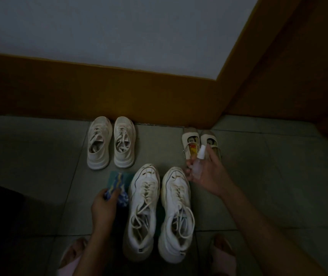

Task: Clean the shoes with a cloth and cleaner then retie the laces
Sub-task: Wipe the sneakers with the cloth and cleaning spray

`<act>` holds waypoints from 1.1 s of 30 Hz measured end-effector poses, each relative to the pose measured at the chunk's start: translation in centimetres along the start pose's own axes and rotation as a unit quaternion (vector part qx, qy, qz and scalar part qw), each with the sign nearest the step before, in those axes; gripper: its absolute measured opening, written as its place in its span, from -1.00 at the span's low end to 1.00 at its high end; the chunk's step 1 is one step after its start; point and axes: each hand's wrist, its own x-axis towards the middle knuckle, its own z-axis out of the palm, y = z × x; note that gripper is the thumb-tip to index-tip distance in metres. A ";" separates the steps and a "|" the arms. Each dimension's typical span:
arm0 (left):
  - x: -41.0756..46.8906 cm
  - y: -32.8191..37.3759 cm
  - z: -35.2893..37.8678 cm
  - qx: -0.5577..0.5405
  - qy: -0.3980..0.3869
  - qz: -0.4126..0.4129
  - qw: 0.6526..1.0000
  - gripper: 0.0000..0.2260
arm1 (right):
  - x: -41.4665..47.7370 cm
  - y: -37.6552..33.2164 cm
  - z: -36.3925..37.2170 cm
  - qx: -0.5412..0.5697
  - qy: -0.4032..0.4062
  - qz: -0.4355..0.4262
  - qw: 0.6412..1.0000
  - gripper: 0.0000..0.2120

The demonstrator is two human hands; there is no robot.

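Leftmost, grips a bunched blue patterned cloth (119, 188) in the left hand (103, 204), fingers curled round it, low over the tiled floor (39, 156), with a smaller pale pair of sneakers (110, 142) beyond, near the wall. Centrally, shows the big white sneakers (142, 212) side by side, laced, toes away, left one just beside the cloth. Rightward, holds a small clear spray bottle (198, 164) upright in the right hand (208, 176), thumb and fingers wrapped about it, above the right sneaker's toe and before small strap shoes (187, 142).
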 end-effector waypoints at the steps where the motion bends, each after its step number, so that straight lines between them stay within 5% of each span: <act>1: 0.1 -0.1 0.0 0.002 0.002 -0.001 1.000 -0.84 | 0.0 -0.1 -0.5 -0.010 0.001 0.011 1.000 -0.49; 7: 0.3 -0.1 0.0 0.004 0.005 0.013 1.000 -0.91 | 1.3 0.3 -3.5 -0.189 0.109 0.065 0.974 -0.52; 12: 0.4 -0.6 0.1 0.001 0.008 0.018 1.000 -0.91 | 1.7 1.3 -3.5 -0.390 0.210 0.127 0.888 -0.58; 20: 0.2 -0.8 -0.1 0.001 0.010 0.013 1.000 -0.90 | 4.0 3.3 -3.1 -0.495 0.242 0.022 0.834 -0.65; 25: 0.3 -0.9 -0.3 0.007 0.019 0.017 1.000 -0.94 | 5.2 3.9 -3.3 -0.461 0.226 0.038 0.858 -0.40; 29: 0.6 -1.3 -0.4 0.012 0.017 0.013 1.000 -0.93 | 4.5 3.7 -2.6 -0.482 0.236 0.035 0.843 -0.60; 33: 0.7 -1.6 -0.4 0.013 0.023 0.010 1.000 -0.93 | 4.8 3.7 -2.2 -0.460 0.241 0.016 0.854 -0.54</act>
